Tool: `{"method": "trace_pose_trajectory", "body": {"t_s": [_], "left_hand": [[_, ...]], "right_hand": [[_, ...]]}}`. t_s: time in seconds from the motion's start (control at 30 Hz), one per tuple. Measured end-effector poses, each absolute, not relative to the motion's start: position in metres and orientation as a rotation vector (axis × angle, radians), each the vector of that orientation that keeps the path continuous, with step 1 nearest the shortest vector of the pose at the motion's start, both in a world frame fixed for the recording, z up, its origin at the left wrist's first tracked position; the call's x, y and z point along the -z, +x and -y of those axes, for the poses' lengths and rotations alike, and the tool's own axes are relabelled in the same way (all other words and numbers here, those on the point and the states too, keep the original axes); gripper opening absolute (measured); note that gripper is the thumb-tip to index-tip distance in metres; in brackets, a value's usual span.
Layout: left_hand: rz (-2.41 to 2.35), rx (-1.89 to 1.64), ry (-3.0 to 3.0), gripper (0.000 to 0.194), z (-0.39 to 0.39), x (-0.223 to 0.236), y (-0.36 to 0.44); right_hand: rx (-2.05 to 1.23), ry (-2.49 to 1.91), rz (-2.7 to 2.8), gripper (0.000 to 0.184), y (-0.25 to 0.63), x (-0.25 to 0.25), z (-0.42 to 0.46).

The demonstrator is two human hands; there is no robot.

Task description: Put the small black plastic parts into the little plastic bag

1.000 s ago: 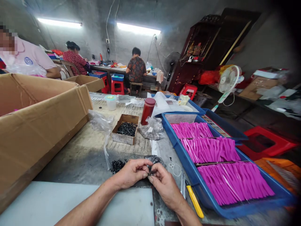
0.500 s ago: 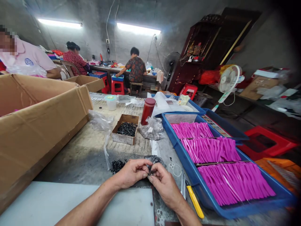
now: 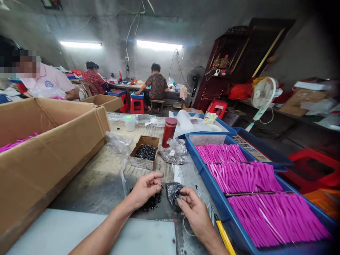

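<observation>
My left hand point(image 3: 145, 189) hovers over a small heap of black parts point(image 3: 152, 202) on the table, fingers curled in a pinch; what it pinches is too small to make out. My right hand point(image 3: 193, 210) is closed at the edge of a crumpled black plastic bag point(image 3: 173, 193), fingertips touching it. The two hands are a little apart. A yellow-handled tool point(image 3: 224, 239) lies just right of my right hand. Beside it stands a blue tray point(image 3: 209, 186) filled with rows of magenta strips point(image 3: 244, 177).
A large open cardboard box point(image 3: 53, 156) stands at the left. A small carton of black parts point(image 3: 145, 156), a clear bag point(image 3: 174, 152), a red flask point(image 3: 169, 131) and a white cup point(image 3: 129, 122) sit further back. Other people sit at tables behind. A fan point(image 3: 262, 94) stands at the right.
My hands have parted; before, they were together over the black bag. The left has moved left over the heap. The view has tilted up a little.
</observation>
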State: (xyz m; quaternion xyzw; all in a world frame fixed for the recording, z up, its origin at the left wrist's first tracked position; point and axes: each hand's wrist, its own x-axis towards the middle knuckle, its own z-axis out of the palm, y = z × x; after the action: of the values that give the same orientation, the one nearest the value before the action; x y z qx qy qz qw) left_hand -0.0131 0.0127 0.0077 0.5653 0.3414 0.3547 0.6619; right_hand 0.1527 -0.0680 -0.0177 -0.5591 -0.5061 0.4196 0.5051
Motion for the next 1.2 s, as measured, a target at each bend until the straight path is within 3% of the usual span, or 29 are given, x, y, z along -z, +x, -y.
{"method": "trace_pose_trajectory", "body": {"t_s": [0.2,0.5,0.63,0.87,1.2], "left_hand": [[-1.116,-1.066,1.534,0.039,-0.066,-0.042,-0.029],[-1.466,-1.02,1.94,0.031,-0.111,-0.057,-0.027],[-1.354,-0.836,2.101,0.02,-0.076,-0.051,-0.021],[-1.059,-0.091,2.45,0.018,-0.039,-0.028,-0.023],[-1.223,0.029,2.356,0.018,-0.041,-0.014,-0.012]], "right_hand": [[-0.847,-1.35,1.11,0.029,0.166,0.037,0.064],[-0.621,-1.526,1.2,0.024,0.168,0.034,0.068],[-0.606,-1.536,1.236,0.024,0.168,0.032,0.069],[-0.548,-1.556,1.276,0.022,0.167,0.031,0.07],[-0.552,-1.551,1.284,0.02,0.166,0.028,0.07]]}}
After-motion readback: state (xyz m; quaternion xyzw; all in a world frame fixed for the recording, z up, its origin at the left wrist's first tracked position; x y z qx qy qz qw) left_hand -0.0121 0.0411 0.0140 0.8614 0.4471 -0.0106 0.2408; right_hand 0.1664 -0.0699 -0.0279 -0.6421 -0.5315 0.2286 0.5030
